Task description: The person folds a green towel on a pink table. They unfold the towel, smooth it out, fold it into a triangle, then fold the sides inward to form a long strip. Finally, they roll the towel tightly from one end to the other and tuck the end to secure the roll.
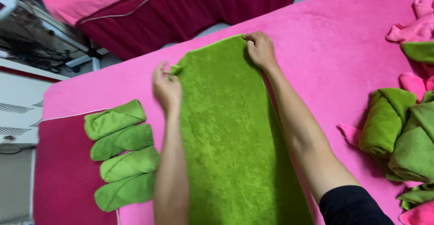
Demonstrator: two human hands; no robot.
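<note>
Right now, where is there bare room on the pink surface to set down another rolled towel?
Bare pink surface lies right of the flat green towel, between the right hand and the loose towel pile. A narrower strip sits above the four rolled green towels, beside the left hand. The right edge is crowded.

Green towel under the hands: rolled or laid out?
Laid out: the green towel lies as a long flat strip, both hands on its far corners.

Pink bed (343, 49) under green towels (124, 155)
</note>
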